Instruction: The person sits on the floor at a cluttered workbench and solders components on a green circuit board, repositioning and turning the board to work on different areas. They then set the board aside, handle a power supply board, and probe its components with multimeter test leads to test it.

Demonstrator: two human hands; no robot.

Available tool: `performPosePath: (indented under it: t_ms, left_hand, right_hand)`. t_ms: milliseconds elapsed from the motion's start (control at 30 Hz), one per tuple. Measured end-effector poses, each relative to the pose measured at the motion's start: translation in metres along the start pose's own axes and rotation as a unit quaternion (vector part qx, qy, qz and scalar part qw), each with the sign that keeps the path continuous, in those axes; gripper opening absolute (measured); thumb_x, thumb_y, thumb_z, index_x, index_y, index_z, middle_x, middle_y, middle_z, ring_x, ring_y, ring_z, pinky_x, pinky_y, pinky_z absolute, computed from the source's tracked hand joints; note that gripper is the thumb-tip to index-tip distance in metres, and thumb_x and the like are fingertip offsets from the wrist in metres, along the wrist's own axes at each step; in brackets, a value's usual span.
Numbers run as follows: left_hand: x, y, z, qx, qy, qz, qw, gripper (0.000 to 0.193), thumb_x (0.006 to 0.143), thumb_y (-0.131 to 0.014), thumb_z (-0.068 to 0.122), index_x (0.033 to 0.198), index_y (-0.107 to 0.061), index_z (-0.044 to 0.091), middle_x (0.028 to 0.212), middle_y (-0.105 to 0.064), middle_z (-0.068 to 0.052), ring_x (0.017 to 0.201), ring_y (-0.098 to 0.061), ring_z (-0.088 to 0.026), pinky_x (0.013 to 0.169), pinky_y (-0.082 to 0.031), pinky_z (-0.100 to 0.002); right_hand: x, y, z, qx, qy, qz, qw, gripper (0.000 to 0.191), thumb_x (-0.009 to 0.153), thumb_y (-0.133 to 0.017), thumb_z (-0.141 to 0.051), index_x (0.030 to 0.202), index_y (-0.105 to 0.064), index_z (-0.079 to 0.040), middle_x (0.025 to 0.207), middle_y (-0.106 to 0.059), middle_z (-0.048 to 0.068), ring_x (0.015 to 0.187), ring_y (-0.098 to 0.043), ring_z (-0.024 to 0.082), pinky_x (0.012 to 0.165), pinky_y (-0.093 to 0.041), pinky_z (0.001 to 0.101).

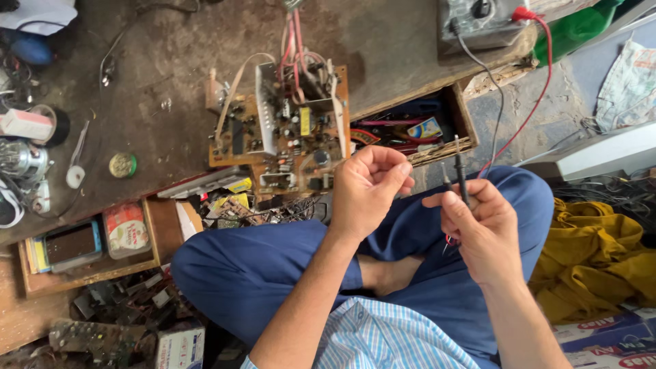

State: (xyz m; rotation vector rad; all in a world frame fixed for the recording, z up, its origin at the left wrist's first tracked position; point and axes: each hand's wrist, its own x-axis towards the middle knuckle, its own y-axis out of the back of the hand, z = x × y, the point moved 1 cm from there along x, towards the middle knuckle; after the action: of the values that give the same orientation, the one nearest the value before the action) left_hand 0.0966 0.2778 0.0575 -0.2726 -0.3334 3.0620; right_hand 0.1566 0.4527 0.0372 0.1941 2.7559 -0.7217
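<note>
I sit cross-legged in blue trousers before a low, dirty workbench [171, 96]. My right hand [478, 229] grips two thin black test probes [460, 174] that point up from its fingers; a red lead [529, 113] and a black lead run from them to a grey meter [478, 20] at the top. My left hand [365, 188] hovers with its fingers curled and thumb touching them; whether it pinches anything I cannot tell. Just beyond it lies a brown circuit board [287, 130] with heat sinks, wires and many components, overhanging the bench edge.
An open wooden drawer [465, 116] with tools lies right of the board. Left, another drawer [96, 263] holds a small box and a packet. A solder reel [123, 165], tape and gadgets sit far left. Yellow cloth [594, 266] lies right; scrap boards [96, 335] bottom left.
</note>
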Motion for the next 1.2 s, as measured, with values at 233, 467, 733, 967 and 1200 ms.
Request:
performPosePath:
  t_ms: [233, 467, 733, 967, 1200]
  left_hand:
    - [-0.025, 0.028, 0.006, -0.015, -0.007, 0.010, 1.000, 0.014, 0.098, -0.070, 0.005, 0.107, -0.072, -0.005, 0.091, -0.075, -0.008, 0.078, -0.073, -0.012, 0.072, -0.062, -0.026]
    - [-0.036, 0.039, 0.008, 0.006, -0.031, 0.012, 0.999, 0.017, 0.099, -0.068, 0.005, 0.111, -0.074, -0.006, 0.094, -0.076, -0.009, 0.081, -0.074, -0.012, 0.075, -0.064, -0.026]
    - [-0.037, 0.042, 0.008, -0.052, -0.041, 0.025, 0.997, 0.024, 0.096, -0.069, -0.001, 0.118, -0.063, -0.008, 0.097, -0.076, -0.014, 0.082, -0.072, -0.013, 0.076, -0.062, -0.027]
    - [-0.040, 0.038, 0.012, -0.094, -0.022, 0.024, 0.995, 0.030, 0.095, -0.070, -0.001, 0.122, -0.058, -0.008, 0.097, -0.076, -0.015, 0.083, -0.073, -0.014, 0.076, -0.063, -0.028]
    - [-0.044, 0.029, 0.016, -0.081, -0.007, 0.042, 0.996, 0.038, 0.093, -0.071, -0.002, 0.127, -0.056, -0.007, 0.100, -0.076, -0.016, 0.086, -0.073, -0.015, 0.077, -0.062, -0.028]
  right_hand:
    - [-0.016, -0.042, 0.015, -0.009, -0.007, -0.013, 1.000, 0.007, 0.104, -0.061, -0.008, 0.102, -0.059, -0.001, 0.095, -0.074, 0.018, 0.062, -0.047, 0.005, 0.054, -0.038, 0.0198]
    - [-0.028, -0.056, 0.018, -0.069, 0.005, -0.027, 0.997, 0.009, 0.104, -0.061, -0.009, 0.100, -0.059, -0.002, 0.093, -0.076, 0.016, 0.060, -0.046, 0.003, 0.052, -0.038, 0.0190]
    - [-0.033, -0.065, 0.020, -0.103, 0.017, -0.040, 0.994, 0.009, 0.103, -0.061, -0.010, 0.101, -0.059, -0.002, 0.093, -0.076, 0.015, 0.061, -0.046, 0.002, 0.054, -0.040, 0.0179]
    - [-0.032, -0.067, 0.020, -0.107, 0.009, -0.043, 0.993, 0.009, 0.103, -0.061, -0.011, 0.101, -0.059, -0.003, 0.093, -0.077, 0.014, 0.061, -0.047, 0.001, 0.054, -0.040, 0.0176]
    - [-0.032, -0.066, 0.025, -0.105, -0.003, -0.024, 0.994, 0.009, 0.103, -0.061, -0.012, 0.102, -0.060, -0.003, 0.090, -0.076, 0.013, 0.061, -0.048, 0.001, 0.053, -0.041, 0.0177]
